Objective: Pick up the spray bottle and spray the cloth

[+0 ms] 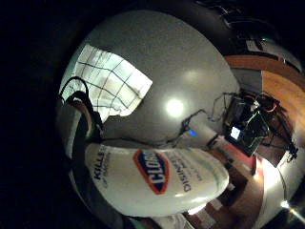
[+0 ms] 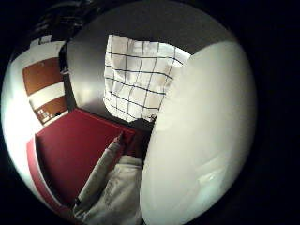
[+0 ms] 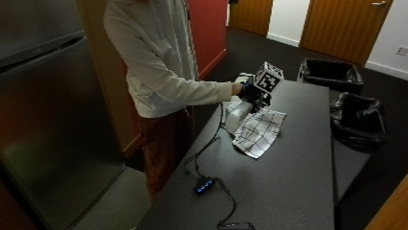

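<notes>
In the outside view a person stands at the left edge of a grey table [image 3: 287, 182]. Their gloved right hand [image 3: 251, 93] grips the top of a white spray bottle [image 3: 236, 115], whose body hangs below the hand at the table's left edge. Whether its base touches the table I cannot tell. A white cloth with a black grid [image 3: 259, 128] lies flat on the table just beside the bottle. In the palm views the spray bottle [image 1: 157, 179] [image 2: 201, 136] sits close to the palm, its label showing, with the cloth [image 1: 109, 86] [image 2: 136, 79] spread on the table beyond it.
A small black box with blue lights [image 3: 204, 186] and its cables lie on the near part of the table. Two black bins [image 3: 357, 120] stand on the floor past the table's right edge. A steel fridge [image 3: 51, 120] is behind the person.
</notes>
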`<state>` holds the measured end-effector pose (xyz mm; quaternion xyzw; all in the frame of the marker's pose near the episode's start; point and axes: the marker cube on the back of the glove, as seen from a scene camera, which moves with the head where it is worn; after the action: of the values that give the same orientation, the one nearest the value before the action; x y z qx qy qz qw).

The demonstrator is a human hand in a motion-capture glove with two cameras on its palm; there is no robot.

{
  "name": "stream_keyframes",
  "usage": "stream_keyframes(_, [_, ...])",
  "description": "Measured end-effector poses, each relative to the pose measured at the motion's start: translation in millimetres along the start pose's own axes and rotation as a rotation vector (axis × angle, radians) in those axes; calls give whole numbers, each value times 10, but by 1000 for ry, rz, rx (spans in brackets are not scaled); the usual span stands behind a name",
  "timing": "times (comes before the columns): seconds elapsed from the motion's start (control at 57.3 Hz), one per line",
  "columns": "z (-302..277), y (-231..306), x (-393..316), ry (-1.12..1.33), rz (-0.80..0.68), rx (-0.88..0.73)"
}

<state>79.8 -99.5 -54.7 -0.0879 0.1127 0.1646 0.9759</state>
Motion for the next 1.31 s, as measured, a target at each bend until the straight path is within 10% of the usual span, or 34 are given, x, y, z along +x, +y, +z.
stream_keyframes(0.401, [-217, 142, -246, -289, -133, 51])
stream_keyframes(0.959, [-1644, 782, -919, -1308, -480, 818])
stream_keyframes(1.203, [-646, 679, -2140, -1112, -654, 520])
stream_keyframes(1.308, [-679, 889, -2220, -1393, -729, 423])
